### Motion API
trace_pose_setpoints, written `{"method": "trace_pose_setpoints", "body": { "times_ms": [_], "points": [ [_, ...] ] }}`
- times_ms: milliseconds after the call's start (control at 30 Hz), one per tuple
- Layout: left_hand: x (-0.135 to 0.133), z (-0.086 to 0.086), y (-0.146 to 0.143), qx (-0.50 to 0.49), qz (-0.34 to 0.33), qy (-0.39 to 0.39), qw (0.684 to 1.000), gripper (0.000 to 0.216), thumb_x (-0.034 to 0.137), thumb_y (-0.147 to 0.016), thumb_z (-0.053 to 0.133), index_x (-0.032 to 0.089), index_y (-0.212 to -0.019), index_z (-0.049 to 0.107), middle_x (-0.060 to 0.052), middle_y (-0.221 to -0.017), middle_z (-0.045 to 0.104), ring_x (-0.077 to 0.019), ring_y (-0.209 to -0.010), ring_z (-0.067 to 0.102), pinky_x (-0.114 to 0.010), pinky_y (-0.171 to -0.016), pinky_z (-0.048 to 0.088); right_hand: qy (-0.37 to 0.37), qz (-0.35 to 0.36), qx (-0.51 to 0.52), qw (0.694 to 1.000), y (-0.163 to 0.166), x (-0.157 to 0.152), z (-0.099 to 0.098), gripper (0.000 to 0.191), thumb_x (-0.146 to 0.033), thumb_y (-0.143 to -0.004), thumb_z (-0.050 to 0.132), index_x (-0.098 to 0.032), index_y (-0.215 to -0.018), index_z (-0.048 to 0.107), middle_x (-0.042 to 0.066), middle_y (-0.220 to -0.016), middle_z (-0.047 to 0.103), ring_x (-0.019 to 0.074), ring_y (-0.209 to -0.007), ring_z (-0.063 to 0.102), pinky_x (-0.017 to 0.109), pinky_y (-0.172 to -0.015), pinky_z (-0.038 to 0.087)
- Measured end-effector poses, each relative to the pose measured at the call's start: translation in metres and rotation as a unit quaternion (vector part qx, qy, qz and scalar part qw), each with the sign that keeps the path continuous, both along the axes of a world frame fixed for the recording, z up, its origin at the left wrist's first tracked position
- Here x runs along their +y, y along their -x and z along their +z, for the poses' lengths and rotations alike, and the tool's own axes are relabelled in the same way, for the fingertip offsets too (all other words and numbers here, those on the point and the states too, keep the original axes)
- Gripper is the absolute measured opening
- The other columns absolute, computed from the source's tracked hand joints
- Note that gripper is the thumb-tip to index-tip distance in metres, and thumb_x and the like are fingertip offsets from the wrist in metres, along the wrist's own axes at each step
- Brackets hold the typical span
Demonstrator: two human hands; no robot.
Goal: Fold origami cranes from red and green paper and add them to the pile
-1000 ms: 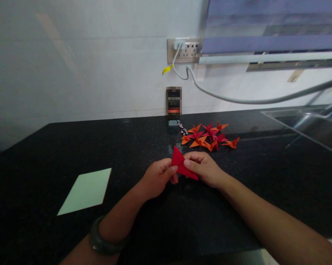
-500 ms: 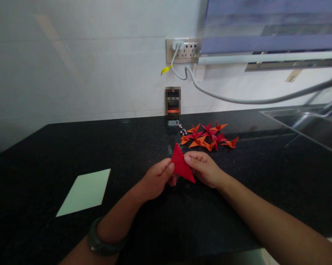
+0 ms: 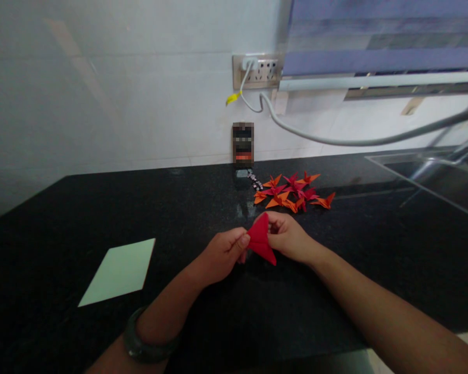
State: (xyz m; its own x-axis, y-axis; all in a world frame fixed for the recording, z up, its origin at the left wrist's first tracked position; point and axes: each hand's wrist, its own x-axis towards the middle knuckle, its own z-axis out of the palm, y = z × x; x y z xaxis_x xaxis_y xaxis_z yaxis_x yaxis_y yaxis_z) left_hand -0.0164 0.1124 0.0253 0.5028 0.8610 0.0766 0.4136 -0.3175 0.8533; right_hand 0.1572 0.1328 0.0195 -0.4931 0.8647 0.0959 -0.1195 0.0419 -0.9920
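Note:
A piece of folded red paper (image 3: 260, 239), roughly a triangle with a crease across it, is held above the dark counter between both hands. My left hand (image 3: 228, 254) pinches its left corner between thumb and fingers. On the other side, my right hand (image 3: 290, 236) has its thumb and fingers closed at the paper's right edge, with some fingertips hidden behind it. Just beyond the hands lies a cluster of folded paper cranes (image 3: 292, 192) in orange, red and dark pink.
A pale green paper sheet (image 3: 119, 271) lies at the left on the black counter (image 3: 171, 208). A phone-like device with a blurred screen (image 3: 243, 144) leans on the wall, a beaded strap (image 3: 254, 180) below it. A sink edge (image 3: 424, 184) is at right; a grey cable (image 3: 335, 140) hangs from the socket.
The folded red paper has turned, its top point shifting right and down. My right fingers have moved from its front face to behind its right edge; my left hand keeps its pinch.

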Motion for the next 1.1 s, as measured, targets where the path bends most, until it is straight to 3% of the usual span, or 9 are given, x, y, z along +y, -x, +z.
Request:
{"method": "trace_pose_setpoints", "body": {
  "times_ms": [167,333,433,500,633,800,933,1100],
  "points": [
    [-0.002,-0.001,-0.006,-0.069,0.026,0.112,0.991,0.045,0.053,-0.080,0.037,0.016,-0.057,0.050,0.001,-0.047,0.052,-0.0093,-0.045,0.047,-0.021,-0.048,0.037,-0.046,-0.043,-0.031,0.998,0.002,-0.003,-0.004,0.008,-0.011,-0.062,0.058,-0.016,-0.062,0.052,-0.005,-0.054,0.054,0.0068,-0.045,0.048,0.019,-0.043,0.039],
    [-0.004,-0.005,-0.011,-0.156,0.051,0.317,0.934,0.055,0.061,-0.078,0.033,0.013,-0.060,0.053,-0.004,-0.045,0.058,-0.0097,-0.037,0.049,-0.020,-0.041,0.038,-0.225,-0.069,-0.144,0.961,-0.003,-0.004,-0.001,0.017,-0.004,-0.065,0.049,-0.016,-0.067,0.060,-0.002,-0.061,0.056,0.0088,-0.055,0.051,0.020,-0.052,0.040],
    [-0.006,-0.005,-0.012,-0.202,0.050,0.382,0.900,0.049,0.057,-0.076,0.042,0.011,-0.065,0.056,-0.007,-0.049,0.062,-0.0108,-0.040,0.054,-0.021,-0.043,0.043,-0.319,-0.054,-0.173,0.930,-0.006,-0.002,0.002,0.017,-0.004,-0.067,0.051,-0.016,-0.070,0.063,0.001,-0.067,0.058,0.0108,-0.063,0.054,0.023,-0.060,0.042],
    [-0.006,-0.004,-0.011,-0.230,0.047,0.402,0.885,0.046,0.053,-0.077,0.045,0.010,-0.065,0.058,-0.007,-0.050,0.062,-0.0107,-0.040,0.055,-0.021,-0.044,0.044,-0.338,-0.040,-0.163,0.926,-0.006,-0.001,0.004,0.015,-0.006,-0.069,0.053,-0.015,-0.073,0.064,0.002,-0.070,0.059,0.0115,-0.066,0.055,0.023,-0.062,0.043],
    [-0.007,-0.004,-0.009,-0.269,0.031,0.391,0.880,0.043,0.048,-0.078,0.047,0.009,-0.067,0.060,-0.006,-0.049,0.062,-0.0099,-0.040,0.055,-0.019,-0.043,0.044,-0.320,-0.013,-0.133,0.938,-0.008,0.000,0.006,0.018,-0.007,-0.070,0.054,-0.016,-0.079,0.066,0.003,-0.075,0.060,0.0118,-0.069,0.057,0.024,-0.064,0.044],
    [-0.004,-0.009,-0.007,-0.269,0.015,0.339,0.901,0.041,0.047,-0.079,0.046,0.010,-0.070,0.059,-0.005,-0.050,0.062,-0.0101,-0.042,0.055,-0.020,-0.045,0.044,-0.277,0.012,-0.108,0.955,-0.012,0.002,0.008,0.024,-0.015,-0.077,0.047,-0.018,-0.084,0.069,0.005,-0.082,0.062,0.0138,-0.075,0.057,0.027,-0.070,0.044],
    [-0.003,-0.008,-0.007,-0.233,0.029,0.277,0.932,0.037,0.045,-0.079,0.047,0.011,-0.071,0.057,-0.004,-0.053,0.061,-0.0102,-0.046,0.055,-0.021,-0.048,0.044,-0.179,0.002,-0.075,0.981,-0.013,0.004,0.005,0.035,-0.032,-0.084,0.038,-0.016,-0.092,0.068,0.007,-0.088,0.063,0.0175,-0.080,0.058,0.031,-0.070,0.044],
    [-0.001,-0.004,-0.009,-0.192,0.069,0.218,0.954,0.035,0.041,-0.083,0.041,0.011,-0.070,0.055,-0.003,-0.055,0.060,-0.0098,-0.049,0.055,-0.022,-0.051,0.043,-0.042,-0.048,-0.124,0.990,-0.006,0.002,0.005,0.031,-0.040,-0.079,0.050,-0.014,-0.091,0.062,0.002,-0.071,0.061,0.0119,-0.060,0.054,0.025,-0.058,0.043]
  ]
}}
